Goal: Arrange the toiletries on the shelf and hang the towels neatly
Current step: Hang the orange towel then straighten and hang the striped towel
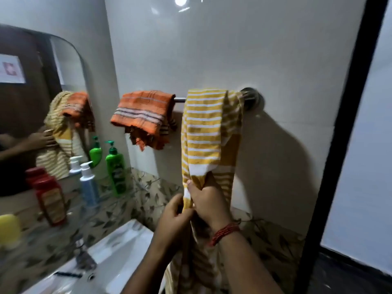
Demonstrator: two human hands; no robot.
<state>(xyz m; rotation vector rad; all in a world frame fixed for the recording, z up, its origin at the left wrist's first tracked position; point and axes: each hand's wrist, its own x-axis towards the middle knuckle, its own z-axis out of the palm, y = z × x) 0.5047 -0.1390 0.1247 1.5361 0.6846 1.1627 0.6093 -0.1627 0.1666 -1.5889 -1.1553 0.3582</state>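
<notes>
— While both hands close on it, where does the yellow striped towel (203, 132) hang?
— Draped over the metal rail (179, 99) near its right wall mount, bunched and hanging long; the right hand (209, 200) has its fingers clenched around the gathered cloth, and the left hand (174, 217) pinches the same bundle just below and beside it.
— And the rest?
— An orange striped towel (142, 111) sits folded over the rail's left end. Below the mirror (31, 81), a green pump bottle (115, 166), a white-and-blue pump bottle (88, 183) and a red bottle (51, 200) stand on the glass shelf (118, 198), above the white basin (118, 247).
</notes>
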